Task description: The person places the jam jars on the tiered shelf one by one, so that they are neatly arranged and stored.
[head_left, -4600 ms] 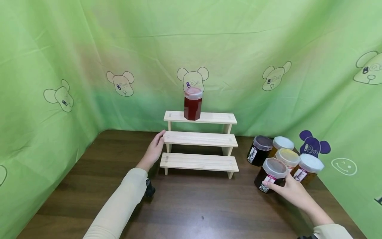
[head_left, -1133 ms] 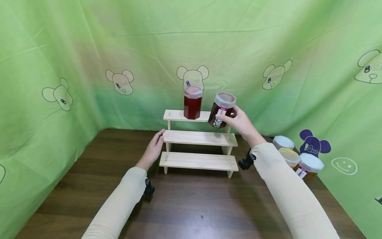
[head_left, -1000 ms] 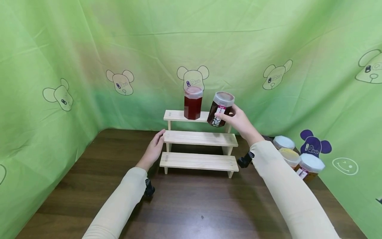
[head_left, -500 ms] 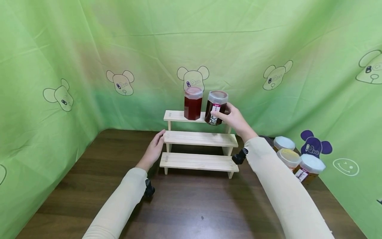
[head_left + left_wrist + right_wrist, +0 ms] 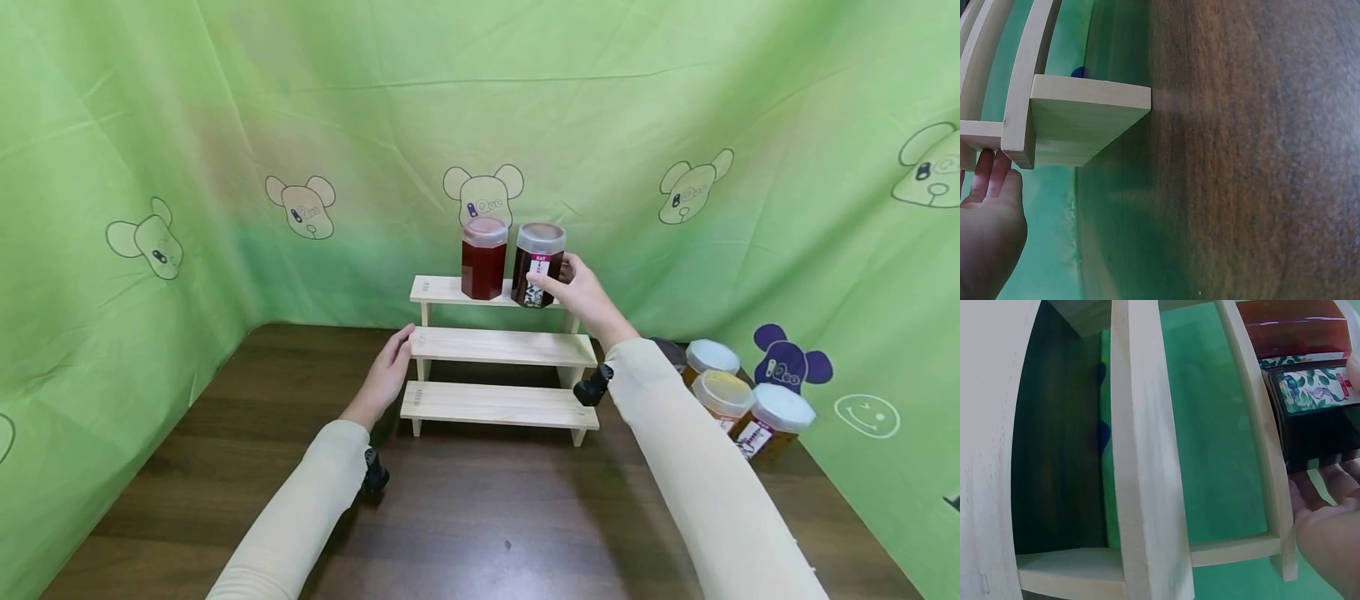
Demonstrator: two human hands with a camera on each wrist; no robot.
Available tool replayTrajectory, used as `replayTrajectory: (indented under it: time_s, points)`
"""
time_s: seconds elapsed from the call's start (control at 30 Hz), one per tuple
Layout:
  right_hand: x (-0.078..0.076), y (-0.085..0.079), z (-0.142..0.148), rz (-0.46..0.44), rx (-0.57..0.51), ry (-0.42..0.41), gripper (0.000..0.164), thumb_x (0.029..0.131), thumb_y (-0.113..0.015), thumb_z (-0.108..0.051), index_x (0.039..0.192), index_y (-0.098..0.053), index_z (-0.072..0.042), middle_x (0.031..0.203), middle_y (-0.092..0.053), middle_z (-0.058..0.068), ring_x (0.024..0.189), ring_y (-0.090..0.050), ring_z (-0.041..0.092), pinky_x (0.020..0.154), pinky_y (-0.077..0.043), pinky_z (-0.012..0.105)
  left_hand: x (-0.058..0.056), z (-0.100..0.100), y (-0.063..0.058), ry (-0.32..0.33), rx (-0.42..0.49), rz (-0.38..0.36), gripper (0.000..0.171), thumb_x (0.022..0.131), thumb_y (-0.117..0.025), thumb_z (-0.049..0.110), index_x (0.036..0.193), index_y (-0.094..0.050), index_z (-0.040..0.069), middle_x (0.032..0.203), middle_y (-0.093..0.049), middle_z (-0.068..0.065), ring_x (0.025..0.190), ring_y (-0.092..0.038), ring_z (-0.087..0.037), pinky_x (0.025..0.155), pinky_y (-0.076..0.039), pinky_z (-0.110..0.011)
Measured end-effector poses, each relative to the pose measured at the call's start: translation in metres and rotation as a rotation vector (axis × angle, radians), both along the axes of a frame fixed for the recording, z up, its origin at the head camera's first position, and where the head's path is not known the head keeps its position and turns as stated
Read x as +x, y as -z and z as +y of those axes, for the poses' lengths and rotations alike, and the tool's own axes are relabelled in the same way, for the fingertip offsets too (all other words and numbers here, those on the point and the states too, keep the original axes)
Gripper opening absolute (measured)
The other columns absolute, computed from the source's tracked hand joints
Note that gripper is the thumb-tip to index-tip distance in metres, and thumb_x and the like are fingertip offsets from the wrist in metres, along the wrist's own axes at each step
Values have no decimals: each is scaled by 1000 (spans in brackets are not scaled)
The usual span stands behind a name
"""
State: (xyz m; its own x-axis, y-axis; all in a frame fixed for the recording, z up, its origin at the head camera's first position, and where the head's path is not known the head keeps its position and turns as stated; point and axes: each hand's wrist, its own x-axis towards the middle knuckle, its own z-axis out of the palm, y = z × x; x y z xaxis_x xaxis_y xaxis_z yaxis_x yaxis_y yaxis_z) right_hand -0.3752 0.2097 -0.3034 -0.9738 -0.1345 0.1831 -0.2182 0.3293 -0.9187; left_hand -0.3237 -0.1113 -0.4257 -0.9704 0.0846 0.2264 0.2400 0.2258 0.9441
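A three-step wooden display stand (image 5: pixel 504 345) stands on the dark table. My left hand (image 5: pixel 387 375) rests its fingers against the left end of the middle step; in the left wrist view the fingers (image 5: pixel 999 172) lie straight along the wood. On the top step sits a red jar (image 5: pixel 483 265) with a clear lid. Right beside it, my right hand (image 5: pixel 583 293) grips a dark jar (image 5: pixel 525 275) with a white and pink label, upright at the top step. The right wrist view shows this jar (image 5: pixel 1322 434) at the step's edge, thumb on its label.
At the right of the table (image 5: pixel 480 517) stand several lidded jars: one with a yellow lid (image 5: pixel 722 392), a white-lidded one (image 5: pixel 782 408), another white-lidded one (image 5: pixel 711 357) and a dark-lidded one (image 5: pixel 671 353) partly behind my sleeve. A green printed cloth (image 5: pixel 360 133) hangs around the table.
My right hand took the dark jar from the group at the right and carried it up to the stand. Lately it moved left and straightened beside the red jar. My left hand stayed put.
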Motion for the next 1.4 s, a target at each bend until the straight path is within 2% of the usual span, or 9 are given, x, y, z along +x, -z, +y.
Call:
replayTrajectory:
  time_s: [0.13, 0.5, 0.57, 0.63, 0.8, 0.83, 0.9, 1.17, 1.4]
  points:
    - [-2, 4, -1, -6, -31, 5, 87, 91, -73, -45, 153, -28, -2, 146, -45, 19, 133, -43, 30, 110, -38, 46, 0, 0, -1, -6, -4, 5, 46, 111, -36, 21, 156, -35, 10, 158, -35, -14, 145, -31, -29, 118, -25, -46]
    - [-2, 7, 0, 17, 11, 13, 84, 92, -70, -49, 154, -32, -7, 143, -48, 16, 132, -44, 29, 112, -34, 47, 3, 0, -2, -11, -8, 13, 46, 111, -37, 19, 155, -36, 9, 158, -36, -15, 145, -31, -30, 118, -25, -46]
    - [-2, 7, 0, 24, 22, 29, 85, 91, -70, -51, 154, -33, -7, 143, -49, 17, 132, -45, 29, 112, -34, 47, 2, 0, -2, -7, -8, 17, 46, 111, -36, 20, 156, -35, 8, 158, -35, -16, 146, -30, -31, 118, -24, -47]
    - [-2, 7, -1, 32, 41, 49, 86, 91, -69, -52, 154, -33, -6, 145, -48, 17, 133, -44, 30, 113, -33, 47, 4, 1, -6, 1, -10, 15, 46, 111, -36, 17, 156, -34, 4, 158, -33, -19, 146, -28, -34, 118, -23, -49]
    - [-1, 10, -6, 53, 86, 91, 90, 91, -65, -58, 155, -32, -4, 149, -45, 18, 137, -42, 30, 113, -34, 46, 5, 2, -5, 6, 2, 8, 46, 111, -36, 17, 156, -34, 5, 158, -33, -19, 146, -28, -33, 119, -23, -49]
    - [-1, 11, -7, 57, 92, 98, 91, 91, -65, -60, 154, -32, -4, 149, -45, 18, 137, -42, 30, 113, -34, 45, 1, 1, -1, 2, 7, 13, 46, 111, -37, 18, 156, -34, 6, 159, -33, -18, 146, -29, -32, 119, -23, -48]
    - [-1, 10, -8, 60, 99, 107, 91, 91, -64, -61, 154, -32, -4, 150, -45, 18, 137, -42, 30, 113, -35, 45, 1, 1, -1, 2, 13, 16, 46, 111, -37, 19, 156, -35, 8, 158, -35, -16, 145, -30, -30, 118, -24, -47]
    - [-2, 6, -10, 50, 103, 82, 89, 94, -62, -58, 156, -29, -4, 153, -42, 19, 140, -39, 31, 115, -31, 46, 1, 1, -2, 4, 9, 0, 46, 111, -36, 21, 156, -35, 12, 159, -34, -12, 146, -29, -27, 119, -24, -44]
    - [-2, 8, -10, 47, 88, 85, 88, 93, -63, -57, 156, -30, -5, 152, -43, 17, 140, -39, 29, 115, -31, 44, 2, 1, -3, 13, 19, 3, 47, 111, -36, 21, 156, -34, 9, 159, -34, -14, 146, -29, -28, 119, -23, -44]
